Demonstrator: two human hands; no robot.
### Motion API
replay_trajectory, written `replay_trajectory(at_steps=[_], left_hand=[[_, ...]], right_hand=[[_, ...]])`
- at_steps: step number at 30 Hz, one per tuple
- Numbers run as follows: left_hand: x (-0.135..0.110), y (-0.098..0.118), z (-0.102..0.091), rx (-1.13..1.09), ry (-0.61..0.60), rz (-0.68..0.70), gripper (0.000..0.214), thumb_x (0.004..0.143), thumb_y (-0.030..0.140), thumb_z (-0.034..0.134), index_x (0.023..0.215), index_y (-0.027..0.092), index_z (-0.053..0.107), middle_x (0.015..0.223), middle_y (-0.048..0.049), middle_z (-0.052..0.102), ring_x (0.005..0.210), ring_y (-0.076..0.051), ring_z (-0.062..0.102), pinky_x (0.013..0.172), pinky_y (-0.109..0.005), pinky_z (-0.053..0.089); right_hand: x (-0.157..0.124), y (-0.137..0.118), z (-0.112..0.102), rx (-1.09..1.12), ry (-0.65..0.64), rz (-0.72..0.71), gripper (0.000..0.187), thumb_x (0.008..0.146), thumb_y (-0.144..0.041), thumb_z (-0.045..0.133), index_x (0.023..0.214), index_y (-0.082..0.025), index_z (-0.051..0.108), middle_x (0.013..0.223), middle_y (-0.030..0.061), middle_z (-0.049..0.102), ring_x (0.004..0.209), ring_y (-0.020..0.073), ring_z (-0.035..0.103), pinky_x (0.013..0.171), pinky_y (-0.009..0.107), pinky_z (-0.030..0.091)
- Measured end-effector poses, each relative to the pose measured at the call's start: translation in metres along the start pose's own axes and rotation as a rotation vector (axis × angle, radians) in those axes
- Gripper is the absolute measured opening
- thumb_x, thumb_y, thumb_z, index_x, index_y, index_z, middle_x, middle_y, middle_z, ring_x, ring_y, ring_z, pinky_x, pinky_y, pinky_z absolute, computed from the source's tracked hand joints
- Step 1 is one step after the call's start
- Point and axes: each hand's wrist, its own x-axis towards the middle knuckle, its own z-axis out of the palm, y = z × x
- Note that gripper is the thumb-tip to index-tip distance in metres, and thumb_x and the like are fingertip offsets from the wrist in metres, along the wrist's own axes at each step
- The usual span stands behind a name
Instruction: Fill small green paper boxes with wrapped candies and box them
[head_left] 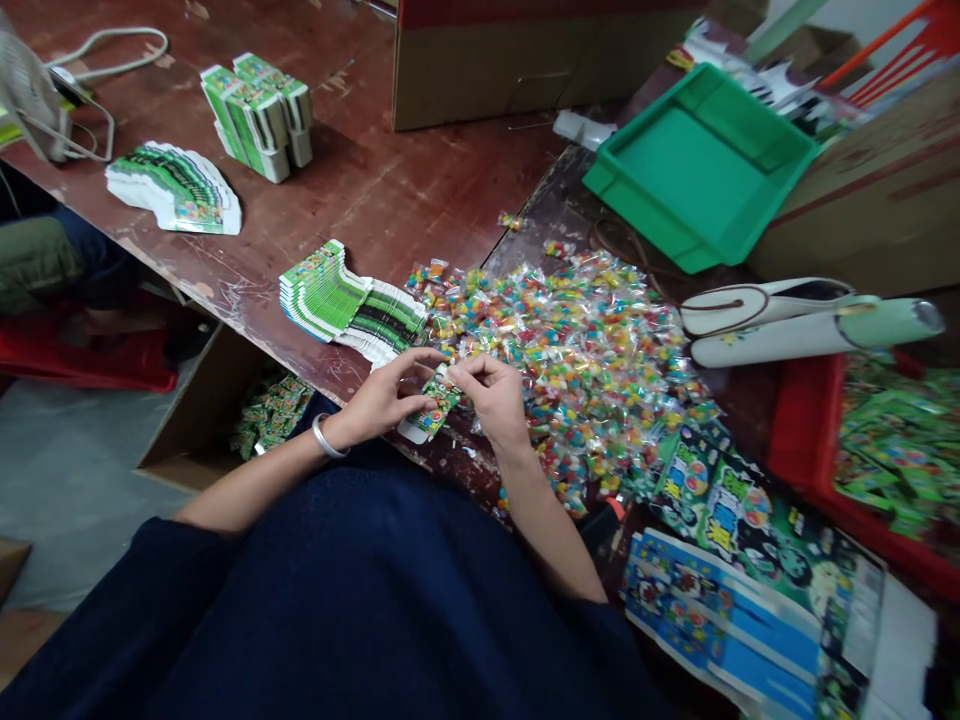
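A small green printed candy box (437,400) is between my two hands at the table's front edge, with a white flap at its lower end. My left hand (390,395) grips it from the left, thumb across its face. My right hand (491,392) pinches its upper end between thumb and fingers. Just beyond my left hand lies a fanned row of flat green boxes (352,305). A large heap of small clear packets of colourful candies (585,350) spreads to the right of my hands.
Banded stacks of green boxes (259,115) and another fan of flat boxes (180,190) lie at the back left. A green tray (694,165), a white-green pouch (787,335), a red bin (806,420) and printed cartons (727,590) are at right. A cardboard box (187,430) with filled boxes stands below the edge.
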Motion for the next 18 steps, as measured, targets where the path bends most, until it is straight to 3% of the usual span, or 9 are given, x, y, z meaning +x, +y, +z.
replay_trajectory(at_steps=[5,10,12,15,18], left_hand=[[-0.003,0.002,-0.001,-0.018,-0.004,-0.012,0.033,0.088,0.021,0.077,0.12,0.019,0.069,0.117,-0.0087,0.073,0.101,-0.019,0.07,0.083,-0.031,0.064],[-0.007,-0.005,-0.004,-0.063,-0.002,-0.049,0.028,0.087,0.025,0.078,0.112,0.018,0.067,0.11,-0.0073,0.072,0.096,-0.018,0.07,0.083,-0.032,0.062],[-0.006,-0.009,-0.007,-0.088,0.046,-0.074,0.029,0.083,0.028,0.082,0.103,0.018,0.064,0.101,-0.0044,0.069,0.09,-0.016,0.068,0.078,-0.029,0.06],[-0.002,-0.012,-0.013,-0.023,0.129,-0.11,0.037,0.077,0.031,0.088,0.089,0.018,0.055,0.087,0.0007,0.061,0.079,-0.012,0.061,0.068,-0.024,0.053],[0.003,-0.015,-0.015,0.01,0.154,-0.131,0.038,0.078,0.032,0.087,0.092,0.019,0.054,0.086,0.0009,0.058,0.075,-0.012,0.059,0.066,-0.024,0.051]], right_hand=[[-0.021,0.001,0.008,-0.145,0.037,-0.238,0.025,0.096,-0.037,0.071,0.074,-0.025,0.07,0.089,0.0029,0.077,0.088,0.0214,0.071,0.084,0.038,0.054],[-0.024,0.001,-0.008,-0.326,-0.115,-0.314,0.021,0.101,-0.038,0.064,0.087,-0.026,0.074,0.098,0.0048,0.079,0.094,0.0225,0.073,0.087,0.04,0.057],[-0.011,0.001,-0.027,-0.47,-0.114,-0.315,0.019,0.101,-0.04,0.064,0.098,-0.025,0.074,0.102,0.0065,0.078,0.098,0.0243,0.072,0.088,0.041,0.057],[0.017,0.007,-0.057,-0.919,0.169,-0.2,0.021,0.098,-0.04,0.068,0.108,-0.021,0.07,0.107,0.0129,0.075,0.099,0.0291,0.067,0.089,0.046,0.053],[0.038,0.02,-0.073,-1.22,0.177,-0.083,0.02,0.092,-0.033,0.074,0.106,-0.02,0.068,0.104,0.016,0.075,0.106,0.0338,0.064,0.087,0.045,0.051]])
